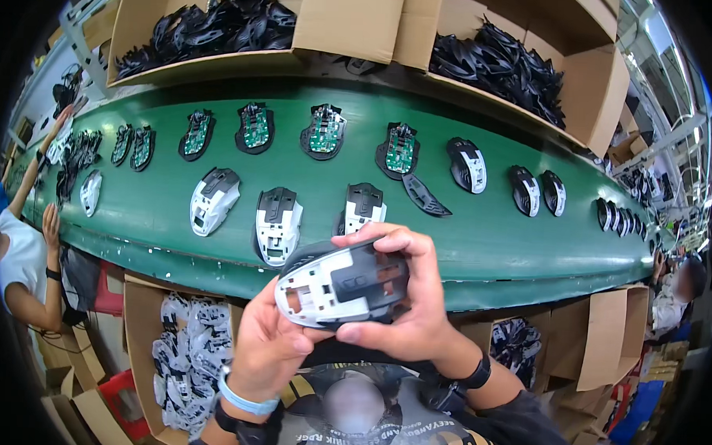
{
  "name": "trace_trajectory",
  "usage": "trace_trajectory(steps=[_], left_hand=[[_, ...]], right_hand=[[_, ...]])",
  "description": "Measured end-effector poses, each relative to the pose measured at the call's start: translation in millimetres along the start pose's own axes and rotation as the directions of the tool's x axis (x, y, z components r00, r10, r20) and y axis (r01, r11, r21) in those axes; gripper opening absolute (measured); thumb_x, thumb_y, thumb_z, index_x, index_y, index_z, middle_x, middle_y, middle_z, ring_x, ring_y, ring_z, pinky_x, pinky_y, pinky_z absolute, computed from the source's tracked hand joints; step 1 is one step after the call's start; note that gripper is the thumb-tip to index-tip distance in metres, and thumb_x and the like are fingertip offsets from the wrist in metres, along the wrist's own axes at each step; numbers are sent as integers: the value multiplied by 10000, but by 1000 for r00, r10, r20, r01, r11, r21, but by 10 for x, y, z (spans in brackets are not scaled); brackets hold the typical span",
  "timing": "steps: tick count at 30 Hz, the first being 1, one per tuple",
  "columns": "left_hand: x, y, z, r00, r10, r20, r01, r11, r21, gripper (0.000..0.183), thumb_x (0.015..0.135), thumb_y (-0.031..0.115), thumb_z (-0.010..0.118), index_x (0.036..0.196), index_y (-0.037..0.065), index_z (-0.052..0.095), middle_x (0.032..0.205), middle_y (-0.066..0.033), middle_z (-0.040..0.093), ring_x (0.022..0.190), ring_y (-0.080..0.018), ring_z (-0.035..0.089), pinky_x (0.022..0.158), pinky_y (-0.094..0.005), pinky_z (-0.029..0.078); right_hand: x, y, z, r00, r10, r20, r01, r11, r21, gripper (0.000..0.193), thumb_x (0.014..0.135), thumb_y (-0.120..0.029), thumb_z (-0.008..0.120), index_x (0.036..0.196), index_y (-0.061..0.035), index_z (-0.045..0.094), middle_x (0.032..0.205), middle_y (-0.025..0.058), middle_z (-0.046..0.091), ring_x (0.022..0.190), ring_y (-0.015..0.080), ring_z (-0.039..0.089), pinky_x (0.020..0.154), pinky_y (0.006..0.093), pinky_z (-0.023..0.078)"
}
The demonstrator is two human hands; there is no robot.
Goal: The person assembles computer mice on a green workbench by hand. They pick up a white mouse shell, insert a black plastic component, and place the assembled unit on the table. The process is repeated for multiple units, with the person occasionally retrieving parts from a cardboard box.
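Close to my body, above the near edge of the green belt, I hold a white and black computer mouse [340,286] in both hands. Its top shell has square cut-outs in the white part and a dark grey raised panel. My left hand [269,346] supports the white end from below, fingertips at its lower edge. Around the dark end my right hand [416,307] is wrapped, thumb on the near side and fingers over the far side. Just beyond lies another white and black mouse [364,207], partly hidden by my right fingers.
On the green belt [331,257] lie mouse bases with green circuit boards [325,135], white-topped mice [216,198] and a loose black side piece [425,196]. Boxes of black parts [498,74] stand behind; a box of white shells [190,358] stands near left. Co-workers [32,278] sit at both ends.
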State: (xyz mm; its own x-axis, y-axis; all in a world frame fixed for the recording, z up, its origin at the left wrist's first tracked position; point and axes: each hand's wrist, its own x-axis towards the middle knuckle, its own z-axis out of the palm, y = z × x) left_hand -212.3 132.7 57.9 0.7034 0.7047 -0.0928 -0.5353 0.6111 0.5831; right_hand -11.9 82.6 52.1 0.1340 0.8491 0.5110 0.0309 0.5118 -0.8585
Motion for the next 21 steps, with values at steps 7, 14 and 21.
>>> trace_trajectory(steps=[7,14,21], left_hand=[[-69,-283,-164,966,195,-170,-205,978,-43,487,847,187,902,1186,67,574,1333,-113,668,1225,-257,676,1058,-434,565],[-113,-278,-193,972,215,-96,-216,976,-7,601,929,293,800,1399,47,519,1431,-119,626,1304,-273,625,1135,-468,505],[-134,-313,-336,971,237,45,-237,972,-5,590,1050,259,643,1563,51,437,1551,-147,535,1412,-316,532,1229,-528,387]], right_hand=[[23,-68,93,998,49,49,-49,999,-2,938,768,-143,955,1510,17,405,1422,208,561,1362,299,560,1152,433,443],[12,-93,80,978,200,58,-208,955,211,918,767,-128,955,1519,6,446,1460,160,582,1369,247,569,1172,404,452],[4,-148,56,985,169,46,-175,954,242,838,742,-22,944,1443,47,489,1424,221,620,1463,324,506,1217,437,419]])
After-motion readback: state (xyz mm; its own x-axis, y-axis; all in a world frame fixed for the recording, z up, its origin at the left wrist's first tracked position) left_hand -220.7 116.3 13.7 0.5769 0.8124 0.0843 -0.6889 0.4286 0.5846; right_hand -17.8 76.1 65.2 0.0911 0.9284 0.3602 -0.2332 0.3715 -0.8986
